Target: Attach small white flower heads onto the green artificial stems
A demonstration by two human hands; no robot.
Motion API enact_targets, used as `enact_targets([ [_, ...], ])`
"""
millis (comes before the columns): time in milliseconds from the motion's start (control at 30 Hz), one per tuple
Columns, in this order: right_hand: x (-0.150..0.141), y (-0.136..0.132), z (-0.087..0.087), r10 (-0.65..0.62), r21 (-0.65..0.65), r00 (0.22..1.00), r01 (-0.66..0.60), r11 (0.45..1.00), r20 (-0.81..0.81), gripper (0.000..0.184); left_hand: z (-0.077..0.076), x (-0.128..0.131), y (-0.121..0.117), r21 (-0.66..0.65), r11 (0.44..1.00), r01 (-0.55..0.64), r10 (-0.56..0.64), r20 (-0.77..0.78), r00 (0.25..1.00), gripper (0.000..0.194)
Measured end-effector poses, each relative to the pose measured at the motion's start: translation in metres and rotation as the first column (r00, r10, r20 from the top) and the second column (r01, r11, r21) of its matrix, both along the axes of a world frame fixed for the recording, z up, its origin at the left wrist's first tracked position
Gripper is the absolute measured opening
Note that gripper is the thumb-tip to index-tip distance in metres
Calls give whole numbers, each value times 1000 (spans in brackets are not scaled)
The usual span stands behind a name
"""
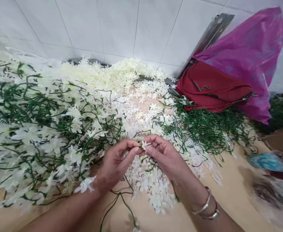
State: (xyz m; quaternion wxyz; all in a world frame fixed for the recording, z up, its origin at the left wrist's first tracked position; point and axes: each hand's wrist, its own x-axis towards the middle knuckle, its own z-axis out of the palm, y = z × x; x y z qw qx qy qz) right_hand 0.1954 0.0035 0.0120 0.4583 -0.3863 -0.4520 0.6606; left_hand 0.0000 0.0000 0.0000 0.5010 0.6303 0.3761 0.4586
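- With my left hand (116, 161) I am pinching the green base of a small white flower (145, 146) between thumb and forefinger; with my right hand (167, 158) I am gripping its petals from the other side, fingers bent.
- The flower is hanging over the middle of the tabletop (230, 190); petals and green are meeting, so I am judging it nearly whole, though I cannot tell if it is seated firmly.
- Just beneath, loose white blossoms (157, 187) are lying without stems, and a branching green stem (119, 193) is reaching toward the near edge.
- Toward the left edge, a big heap of stemmed white flowers (71, 158) is spreading; I am counting these as done.
- Plenty is remaining, I am guessing: white filaments (133, 124) are lying beyond my fingers, cream blossoms (122, 74) are banking along the far edge, and green stems (204, 122) are bunching toward the right edge.
- Behind those stems, a red bag (211, 85) is resting against a purple plastic bag (250, 48).
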Motion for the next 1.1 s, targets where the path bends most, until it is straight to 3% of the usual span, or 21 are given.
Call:
enact_targets([
  [233,2,-1,0,-48,-18,998,49,999,47,20,-5,-1,-2,72,996,-59,66,-98,993,11],
  [433,-1,-2,4,-52,16,996,51,999,71,18,-2,-1,-2,91,995,-39,48,-100,994,9],
  [1100,3,-3,12,82,-39,976,-76,996,200,19,4,-3,-2,272,962,-19,77,-205,976,7],
])
